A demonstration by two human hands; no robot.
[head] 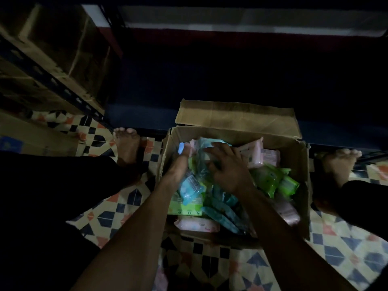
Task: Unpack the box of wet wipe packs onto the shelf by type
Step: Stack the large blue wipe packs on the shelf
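I look down into a dim room with a patterned tile floor (117, 213) in cream, navy and orange, and a dark metal shelf (63, 89) at the upper left carrying big cardboard cartons (63, 43). Ahead, beyond the box, everything falls into near-black shadow, so I cannot judge the room there. The open cardboard box (235, 134) sits on the floor between two bare feet, its far flap folded back and its right wall torn at the top edge. Inside lie wet wipe packs in a jumble: green packs (270, 179) at the right, pink packs (260, 154) at the far right corner and near edge, blue packs (220, 206) in the middle. Any printing on them is too blurred for me to read. My right hand (228, 166) is spread wide, fingers resting on a pale blue pack (201, 150). My left hand (178, 164) reaches along the box's left wall; blur hides its fingers, so I cannot tell its grip.
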